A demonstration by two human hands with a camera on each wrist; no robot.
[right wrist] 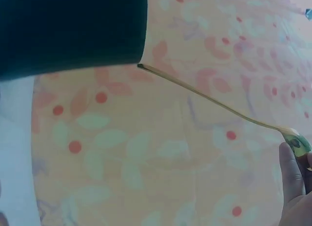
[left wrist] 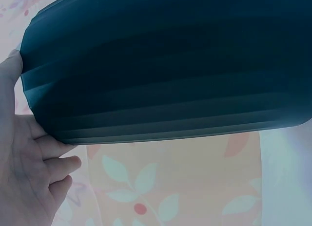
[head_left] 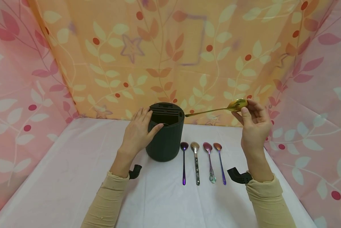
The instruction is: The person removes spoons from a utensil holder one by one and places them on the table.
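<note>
A dark utensil holder (head_left: 164,142), round with a slotted top at its back and a wide opening in front, stands upright on the table. My left hand (head_left: 139,129) rests on its left rim with fingers extended and the thumb along the front edge; the holder's ribbed side (left wrist: 165,70) fills the left wrist view. On the right, my right hand (head_left: 254,123) pinches a gold spoon (head_left: 237,105) by its bowl. The thin handle (right wrist: 209,98) points left, its tip right by the holder's rim. What lies inside the holder is mostly hidden.
Right of the holder lie several spoons in a row: a purple one (head_left: 184,164), one with a dark riveted handle (head_left: 197,164), a pink one with an ornate handle (head_left: 209,160), and an orange-to-blue one (head_left: 221,163). Patterned cloth (head_left: 164,47) encloses the white table (head_left: 73,177).
</note>
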